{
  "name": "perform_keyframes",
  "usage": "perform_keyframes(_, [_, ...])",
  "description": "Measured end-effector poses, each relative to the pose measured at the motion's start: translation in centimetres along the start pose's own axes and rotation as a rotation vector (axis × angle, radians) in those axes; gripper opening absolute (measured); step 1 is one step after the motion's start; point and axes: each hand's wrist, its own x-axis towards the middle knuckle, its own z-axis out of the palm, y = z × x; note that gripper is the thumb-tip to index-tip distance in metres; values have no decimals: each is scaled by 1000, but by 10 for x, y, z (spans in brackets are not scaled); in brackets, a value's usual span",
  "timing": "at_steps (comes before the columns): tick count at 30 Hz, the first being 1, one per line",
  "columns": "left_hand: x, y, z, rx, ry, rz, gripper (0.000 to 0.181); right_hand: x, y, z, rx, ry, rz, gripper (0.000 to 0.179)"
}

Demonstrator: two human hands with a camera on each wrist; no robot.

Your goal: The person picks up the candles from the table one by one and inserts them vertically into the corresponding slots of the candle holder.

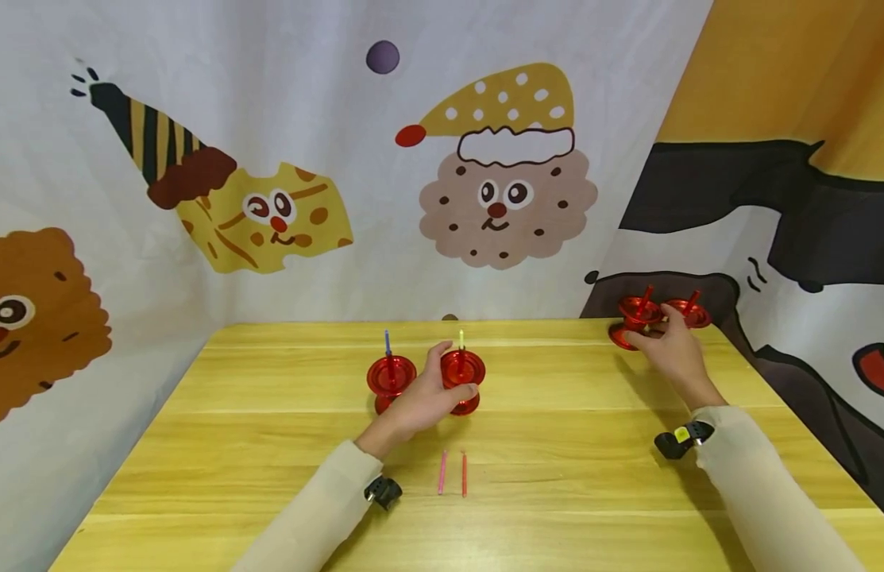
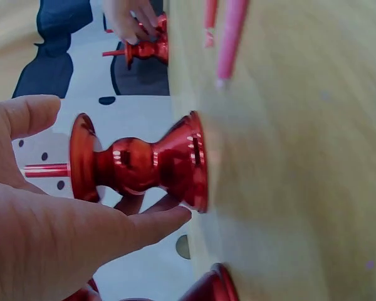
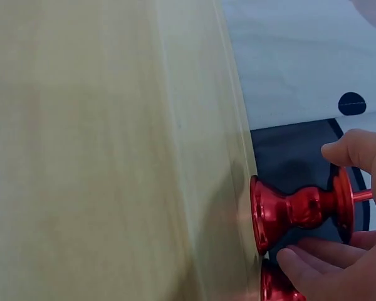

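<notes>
In the head view my left hand point(image 1: 423, 397) is around a red metallic candle holder point(image 1: 461, 369) carrying a yellow candle point(image 1: 461, 340). The left wrist view shows its thumb apart from the dish and its fingers extended along the other side of this upright holder point(image 2: 131, 166). A matching holder point(image 1: 391, 375) with a blue candle point(image 1: 387, 343) stands just left of that hand. At the table's far right corner, my right hand point(image 1: 673, 349) reaches around another red holder point(image 1: 635, 318). Its thumb and fingers lie spread on either side of that holder point(image 3: 297, 210).
A further red holder point(image 1: 688, 311) stands beyond the right hand, partly hidden by it. One pink candle point(image 1: 442, 473) and one red candle point(image 1: 465, 475) lie on the wooden table point(image 1: 270, 445) in front. A printed cartoon curtain point(image 1: 327, 95) hangs behind the table.
</notes>
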Motion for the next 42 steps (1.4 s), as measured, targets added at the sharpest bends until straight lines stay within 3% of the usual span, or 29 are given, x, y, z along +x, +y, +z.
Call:
perform_keyframes(8, [-6, 5, -2, 21, -13, -8, 93, 16, 3, 8, 72, -22, 78, 103])
perform_keyframes(16, [-9, 10, -2, 28, -11, -20, 95, 20, 10, 17, 178, 18, 62, 98])
perform_keyframes(28, [-15, 22, -5, 49, 15, 19, 95, 17, 16, 15, 185, 24, 49, 93])
perform_keyframes(42, [-30, 44, -9, 196, 54, 80, 91, 8, 11, 16, 218, -66, 2, 92])
